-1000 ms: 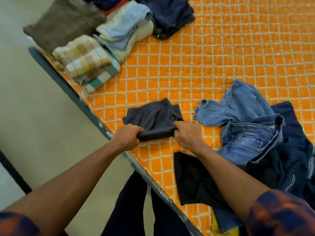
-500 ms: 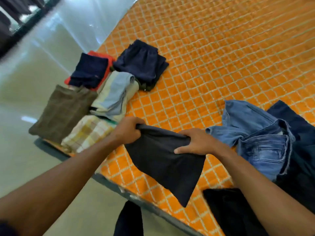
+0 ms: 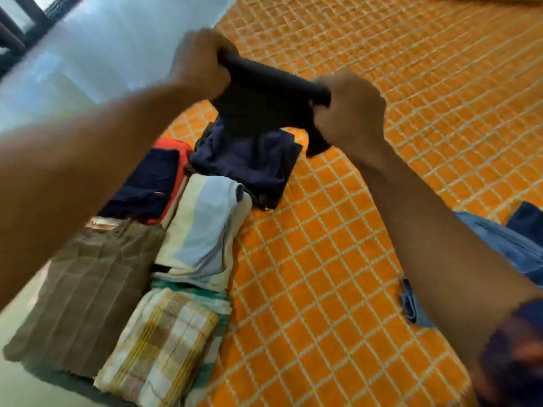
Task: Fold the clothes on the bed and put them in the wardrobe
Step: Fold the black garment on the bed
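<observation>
Head cam, slightly blurry, looking down over an orange quilted bedspread (image 3: 323, 274) with a pale grid on it. Nearest, at 5 o'clock, there's a dark checked sleeve (image 3: 517, 356) on the right arm. At 7 o'clock sits a folded yellow-and-white checked cloth (image 3: 158, 348). A folded brown plaid piece (image 3: 85, 295) touches it on its 9 o'clock side, right at the bed's edge. Just past the checked one, at its 12 o'clock, is a cream and light-blue striped fold (image 3: 205, 227). Over at 3 o'clock a bit of blue jeans (image 3: 505, 245) pokes out behind the right forearm.

Further back there's a navy-on-red stack (image 3: 144, 183) at 9 o'clock and a folded navy pile (image 3: 249, 163) beside it, pretty much dead centre. Up over that pile is the dark grey garment (image 3: 264, 107). The left hand (image 3: 199, 66) at 11 o'clock and the right hand (image 3: 351, 113) at 1 o'clock each have their fingers curled tight round an end of its top edge, and the rest hangs between them. Can't tell if its bottom touches the pile. Pale glossy floor (image 3: 102, 54) is at 10 o'clock beyond.
</observation>
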